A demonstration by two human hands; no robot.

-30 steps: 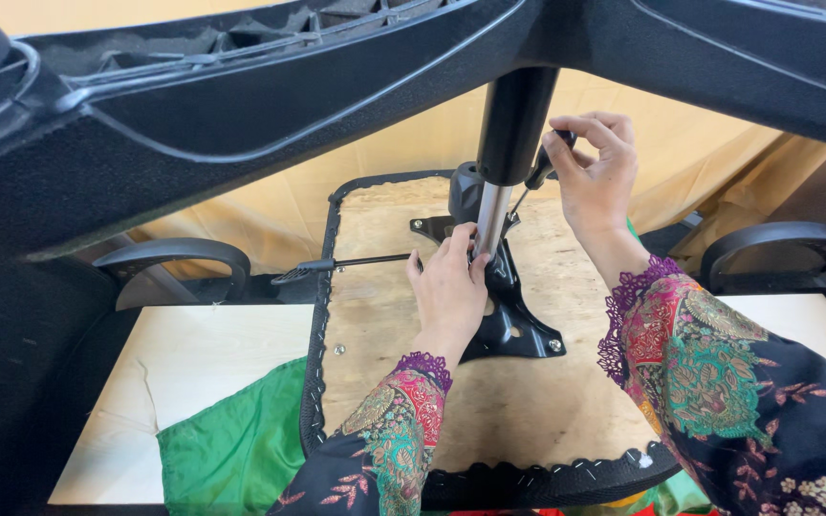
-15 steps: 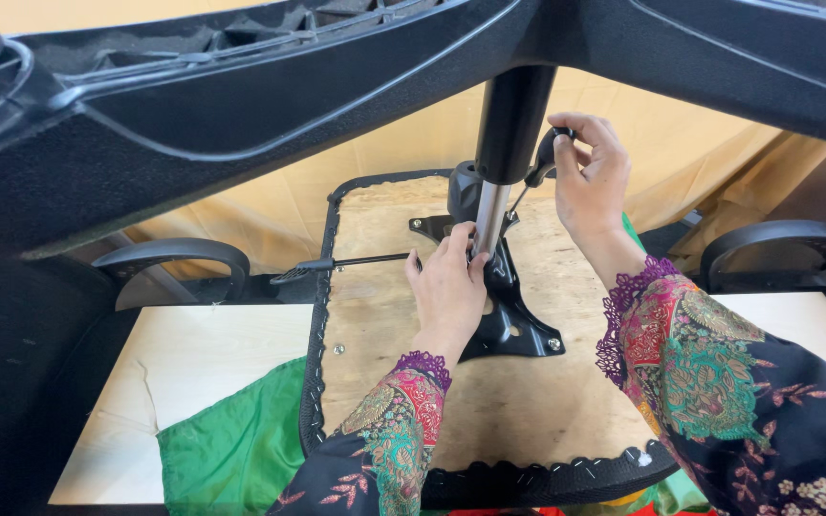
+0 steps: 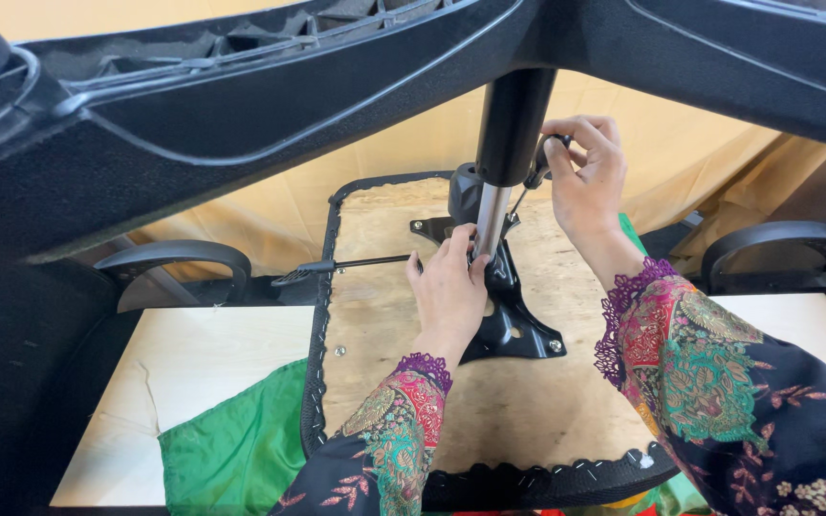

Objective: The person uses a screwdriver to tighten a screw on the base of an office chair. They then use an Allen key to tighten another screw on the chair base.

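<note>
Both hands (image 3: 449, 287) at gas cylinder (image 3: 492, 215)

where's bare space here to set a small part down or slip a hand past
Bare wood lies on the seat underside between the metal plate and near trim, and on the table left of it. It is crowded at the column, where the left hand and right hand work.

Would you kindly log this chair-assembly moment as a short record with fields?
Setting: upturned chair seat, plywood underside up, on a pale table
Left hand: rests at the foot of the gas-lift column, on the black mounting plate
Right hand: grips a small black knob beside the column
Above: black chair base fills the top
Nearby: adjustment lever, green cloth, armrests
</note>
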